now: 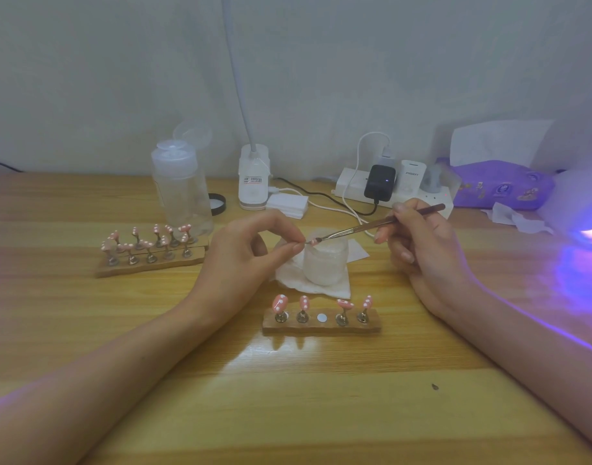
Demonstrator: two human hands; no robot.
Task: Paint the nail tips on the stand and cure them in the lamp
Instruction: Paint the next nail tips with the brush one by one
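My left hand [251,253] pinches a small pink nail tip [312,242] between thumb and forefinger, held above a frosted glass jar [326,263]. My right hand [418,243] grips a thin brush [381,224], and its bristle end touches that tip. In front of me lies a wooden stand [321,325] carrying several pink tips with white dots, its middle magnet [321,317] bare. At the right edge the curing lamp [586,209] glows violet.
Two more stands [150,256] full of pink dotted tips lie at the left. A clear pump bottle [182,193], a desk lamp base [253,177], a pad stack [287,204], a power strip [388,189] with cables and a purple tissue pack [499,184] line the back. A paper towel [304,280] lies under the jar.
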